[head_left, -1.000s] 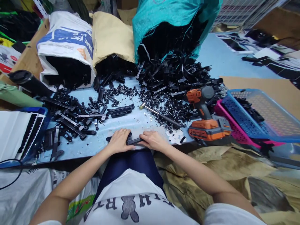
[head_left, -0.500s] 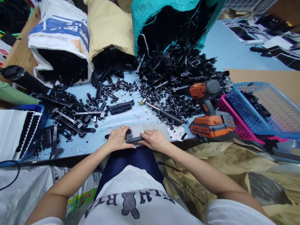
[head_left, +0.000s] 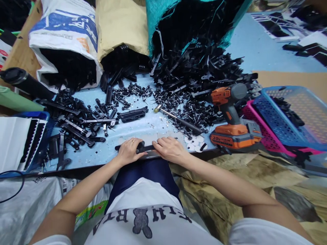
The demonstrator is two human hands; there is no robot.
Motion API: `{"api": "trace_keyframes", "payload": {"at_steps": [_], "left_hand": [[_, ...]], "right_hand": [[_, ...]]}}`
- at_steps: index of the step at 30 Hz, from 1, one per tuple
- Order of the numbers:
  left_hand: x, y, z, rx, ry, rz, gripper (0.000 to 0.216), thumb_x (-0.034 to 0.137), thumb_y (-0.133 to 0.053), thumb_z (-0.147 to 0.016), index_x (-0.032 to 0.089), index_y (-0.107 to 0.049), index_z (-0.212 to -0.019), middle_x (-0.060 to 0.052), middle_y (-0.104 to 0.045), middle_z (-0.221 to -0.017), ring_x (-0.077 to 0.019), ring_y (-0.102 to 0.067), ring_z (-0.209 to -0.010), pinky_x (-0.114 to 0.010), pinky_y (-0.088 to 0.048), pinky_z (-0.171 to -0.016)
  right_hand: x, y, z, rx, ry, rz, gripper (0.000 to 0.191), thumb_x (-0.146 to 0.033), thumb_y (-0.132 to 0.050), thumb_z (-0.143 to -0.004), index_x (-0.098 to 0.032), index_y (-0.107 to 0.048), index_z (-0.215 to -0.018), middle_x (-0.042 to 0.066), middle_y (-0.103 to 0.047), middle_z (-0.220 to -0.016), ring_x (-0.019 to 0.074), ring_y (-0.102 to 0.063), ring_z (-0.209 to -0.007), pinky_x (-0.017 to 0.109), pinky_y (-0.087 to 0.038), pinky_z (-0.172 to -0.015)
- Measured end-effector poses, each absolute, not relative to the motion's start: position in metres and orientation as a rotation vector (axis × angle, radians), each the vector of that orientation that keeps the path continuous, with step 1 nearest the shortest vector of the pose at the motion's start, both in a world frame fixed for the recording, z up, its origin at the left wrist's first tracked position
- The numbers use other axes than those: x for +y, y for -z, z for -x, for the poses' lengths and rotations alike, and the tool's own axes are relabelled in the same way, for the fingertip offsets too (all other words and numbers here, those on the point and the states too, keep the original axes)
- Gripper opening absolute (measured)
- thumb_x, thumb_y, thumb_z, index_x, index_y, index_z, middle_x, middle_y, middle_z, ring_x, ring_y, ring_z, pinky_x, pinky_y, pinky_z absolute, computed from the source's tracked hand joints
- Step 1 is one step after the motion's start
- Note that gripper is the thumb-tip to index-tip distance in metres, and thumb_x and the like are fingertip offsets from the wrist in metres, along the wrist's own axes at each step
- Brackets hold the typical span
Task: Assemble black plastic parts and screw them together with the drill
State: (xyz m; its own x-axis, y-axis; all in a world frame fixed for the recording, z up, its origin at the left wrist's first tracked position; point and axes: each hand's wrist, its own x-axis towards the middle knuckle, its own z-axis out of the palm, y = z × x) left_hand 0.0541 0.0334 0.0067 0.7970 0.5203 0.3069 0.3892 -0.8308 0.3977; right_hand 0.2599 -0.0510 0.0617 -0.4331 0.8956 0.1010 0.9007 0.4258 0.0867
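Note:
At the table's front edge, my left hand (head_left: 130, 149) is closed around one end of a long black plastic piece (head_left: 147, 148), its thumb stretched along the near side. My right hand (head_left: 170, 148) pinches the other end, with the fingers bent over it. A dark tip shows past each hand; the fingers cover much of the piece. Under the hands lies a flat grey plate (head_left: 150, 139). Just beyond are a small stack of black bars (head_left: 132, 115) and a hammer (head_left: 178, 120) with a yellowish head.
Black parts (head_left: 74, 119) lie piled at left, and small pins (head_left: 189, 105) at right. An orange cordless drill (head_left: 230, 119) stands beside white discs (head_left: 196, 143). Blue (head_left: 288, 119) and pink baskets are farther right. White, tan and teal sacks (head_left: 163, 20) line the back.
The black piece has turned between my hands: its right end is now higher and farther from the table edge, with a tip showing past my right hand. The view has shifted slightly.

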Motion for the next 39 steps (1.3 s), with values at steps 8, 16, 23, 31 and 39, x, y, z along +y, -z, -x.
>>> {"api": "trace_keyframes", "payload": {"at_steps": [8, 16, 23, 31, 39], "left_hand": [[0.032, -0.008, -0.055, 0.778, -0.498, -2.612, 0.045, 0.056, -0.056, -0.077, 0.018, -0.053, -0.101, -0.008, -0.064, -0.09, -0.0229, -0.062, -0.087, -0.034, -0.05, -0.073], [0.116, -0.039, -0.122, 0.925, -0.362, -2.537, 0.036, 0.042, -0.037, -0.091, 0.018, -0.048, -0.116, -0.011, -0.057, -0.118, -0.0238, -0.053, -0.11, -0.037, -0.042, -0.09], [0.216, -0.043, -0.214, 1.45, -0.298, -2.217, 0.03, 0.022, -0.052, -0.085, 0.0, -0.054, -0.104, -0.026, -0.063, -0.095, -0.0313, -0.061, -0.095, -0.037, -0.044, -0.079], [0.16, -0.051, -0.134, 1.153, -0.819, -2.379, 0.02, 0.031, -0.055, -0.084, 0.013, -0.06, -0.092, -0.007, -0.063, -0.087, -0.0164, -0.059, -0.084, -0.028, -0.045, -0.079], [0.049, -0.003, -0.009, 1.218, -1.267, -2.289, 0.016, 0.028, -0.054, -0.085, 0.016, -0.061, -0.094, -0.005, -0.066, -0.081, -0.0112, -0.06, -0.063, -0.026, -0.052, -0.065]], "right_hand": [[-0.046, -0.056, -0.266, -2.594, 0.259, 1.584, 0.028, -0.036, -0.041, -0.094, -0.016, -0.06, -0.096, 0.005, -0.059, -0.075, 0.0153, -0.051, -0.069, 0.03, -0.025, -0.063], [-0.06, -0.006, -0.297, -2.368, -0.037, 1.693, 0.038, -0.047, -0.044, -0.09, -0.015, -0.061, -0.1, 0.008, -0.064, -0.085, 0.0169, -0.057, -0.078, 0.028, -0.039, -0.068], [-0.022, -0.022, -0.31, -2.154, -0.066, 1.771, 0.03, -0.035, -0.039, -0.093, -0.017, -0.059, -0.106, 0.011, -0.062, -0.101, 0.0202, -0.056, -0.095, 0.033, -0.044, -0.082], [0.133, -0.036, -0.328, -2.152, -0.009, 2.306, 0.028, -0.009, -0.038, -0.086, -0.011, -0.06, -0.104, 0.016, -0.06, -0.106, 0.0238, -0.052, -0.1, 0.031, -0.042, -0.078], [0.137, -0.035, -0.311, -2.131, -0.184, 2.095, 0.029, -0.018, -0.048, -0.083, -0.01, -0.055, -0.11, 0.013, -0.061, -0.101, 0.0217, -0.056, -0.091, 0.032, -0.041, -0.079]]}}
